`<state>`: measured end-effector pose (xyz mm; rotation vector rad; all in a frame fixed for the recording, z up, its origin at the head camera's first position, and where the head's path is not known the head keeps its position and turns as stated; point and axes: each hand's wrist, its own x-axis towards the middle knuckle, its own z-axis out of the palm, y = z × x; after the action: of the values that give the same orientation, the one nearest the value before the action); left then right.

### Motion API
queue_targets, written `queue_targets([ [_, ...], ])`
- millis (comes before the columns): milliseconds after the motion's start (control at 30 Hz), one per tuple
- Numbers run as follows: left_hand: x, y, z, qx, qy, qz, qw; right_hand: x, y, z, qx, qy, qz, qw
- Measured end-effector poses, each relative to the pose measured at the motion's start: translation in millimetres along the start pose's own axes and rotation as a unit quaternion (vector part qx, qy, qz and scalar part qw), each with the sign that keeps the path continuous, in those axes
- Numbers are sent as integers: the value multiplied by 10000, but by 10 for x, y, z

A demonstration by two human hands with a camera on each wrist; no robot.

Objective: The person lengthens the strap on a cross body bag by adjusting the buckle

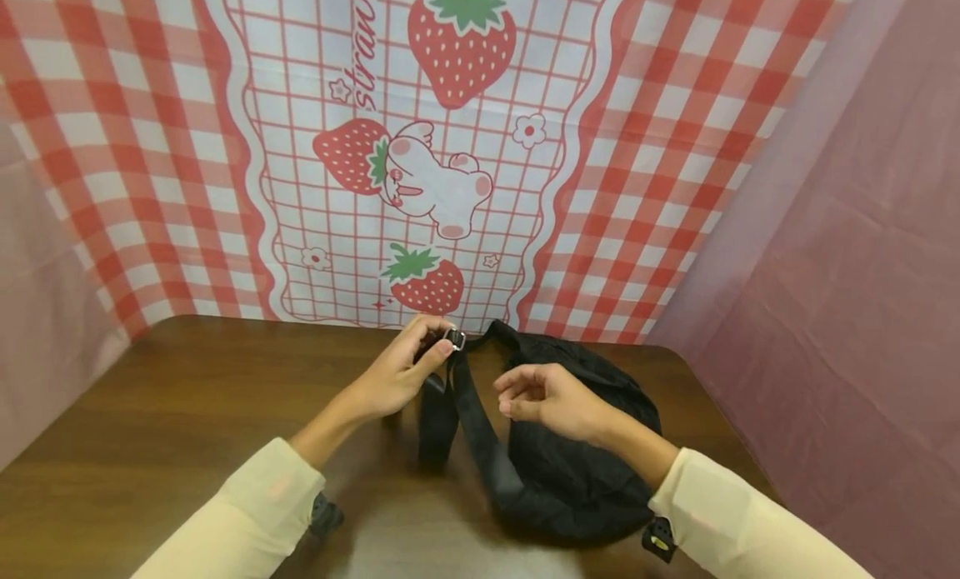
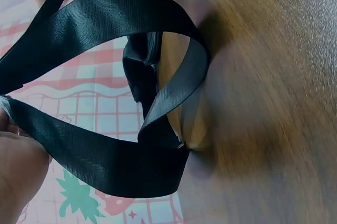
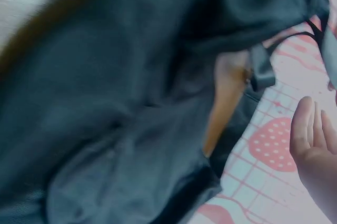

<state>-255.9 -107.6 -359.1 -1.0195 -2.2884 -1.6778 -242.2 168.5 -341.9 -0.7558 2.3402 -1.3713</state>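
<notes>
A black fabric bag (image 1: 585, 479) lies on the table with its wide webbing strap (image 1: 476, 437) reaching toward the left. Between thumb and fingers, my left hand (image 1: 401, 369) pinches the strap at a silver metal buckle (image 1: 455, 338), raised above the table. In the left wrist view the strap (image 2: 116, 11) hangs in a broad loop beside that hand (image 2: 21, 171). My right hand (image 1: 562, 402) hovers over the bag's near side, fingers loosely bent and holding nothing. The right wrist view shows the bag (image 3: 126, 108) blurred and close, with the right hand (image 3: 316, 150) beyond it.
The brown wooden table (image 1: 195, 412) runs up to a red-and-white checked cloth (image 1: 615, 187) printed with strawberries, hanging behind it. Pink fabric (image 1: 840, 254) hangs at the right side. Dark wrist devices sit beneath both cream sleeves (image 1: 247, 504).
</notes>
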Motion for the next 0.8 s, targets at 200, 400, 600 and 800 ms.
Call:
queue_targets([
  [200,22,0,55,121,-14,18,9999,87,-171,-47,-502,523,-428,9964],
  [400,46,7,128,72,-111,37,9999,167,-252,-16,-680,742,-655,9928],
  [600,53,24,183,61,-97,82,9999,217,-301,48,-733,904,-831,9897],
  [800,43,15,197,159,-54,148,9997,222,-309,66,-799,981,-901,9879],
])
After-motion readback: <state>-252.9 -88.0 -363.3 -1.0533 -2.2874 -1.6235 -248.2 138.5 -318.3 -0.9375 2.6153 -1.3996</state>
